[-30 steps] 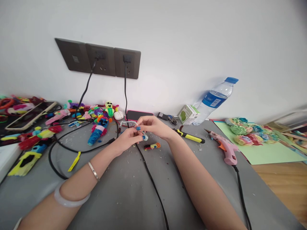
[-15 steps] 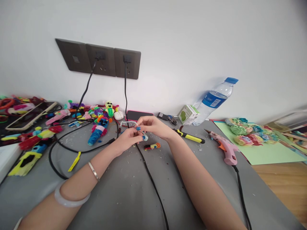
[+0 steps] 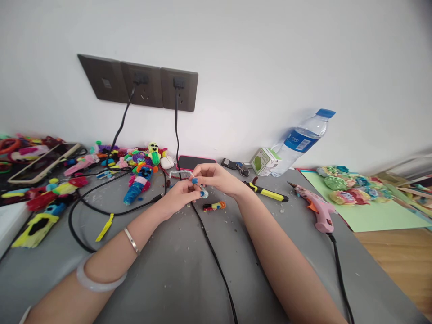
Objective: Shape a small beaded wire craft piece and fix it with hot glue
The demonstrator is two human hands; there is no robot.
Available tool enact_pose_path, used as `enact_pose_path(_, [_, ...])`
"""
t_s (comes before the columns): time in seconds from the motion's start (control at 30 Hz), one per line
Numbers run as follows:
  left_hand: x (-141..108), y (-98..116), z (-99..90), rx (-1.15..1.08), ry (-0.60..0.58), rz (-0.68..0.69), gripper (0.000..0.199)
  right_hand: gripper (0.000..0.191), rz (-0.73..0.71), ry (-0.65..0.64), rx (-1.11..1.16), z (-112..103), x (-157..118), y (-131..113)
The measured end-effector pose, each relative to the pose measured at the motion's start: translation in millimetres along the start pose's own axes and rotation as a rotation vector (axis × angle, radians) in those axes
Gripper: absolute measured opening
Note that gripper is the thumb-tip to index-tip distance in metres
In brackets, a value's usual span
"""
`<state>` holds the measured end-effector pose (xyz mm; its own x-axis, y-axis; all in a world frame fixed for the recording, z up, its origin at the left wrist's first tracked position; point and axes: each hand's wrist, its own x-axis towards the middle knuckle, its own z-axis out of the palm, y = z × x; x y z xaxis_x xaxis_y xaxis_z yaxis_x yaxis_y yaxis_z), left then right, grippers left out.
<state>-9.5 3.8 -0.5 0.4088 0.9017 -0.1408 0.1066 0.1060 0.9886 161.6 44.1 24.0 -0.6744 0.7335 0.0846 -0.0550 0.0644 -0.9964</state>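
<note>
My left hand (image 3: pixel 180 195) and my right hand (image 3: pixel 218 179) meet above the middle of the grey table, fingertips nearly touching. Both pinch a silvery-white fuzzy stem (image 3: pixel 205 192), whose looped part (image 3: pixel 180 174) sticks out to the left behind my left fingers. The exact grip between the fingertips is partly hidden. Just below my right hand lies a small black, red, yellow and orange fuzzy piece (image 3: pixel 214 206). A black cable (image 3: pixel 207 238) runs beneath my hands.
Colourful fuzzy figures, a blue one (image 3: pixel 137 186) among them, and a phone (image 3: pixel 43 164) lie left. Behind are a dark phone (image 3: pixel 196 162) and keys (image 3: pixel 242 169). Rightward are a yellow-black cutter (image 3: pixel 268 193), a green box (image 3: pixel 265 162), a bottle (image 3: pixel 302 140) and a pink glue gun (image 3: pixel 320 210).
</note>
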Motion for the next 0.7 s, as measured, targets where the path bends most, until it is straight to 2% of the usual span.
enact_pose_path(0.7, [0.5, -0.2, 0.2, -0.038, -0.003, -0.002, 0.018, 0.018, 0.000, -0.004, 0.009, 0.8, 0.0, -1.7])
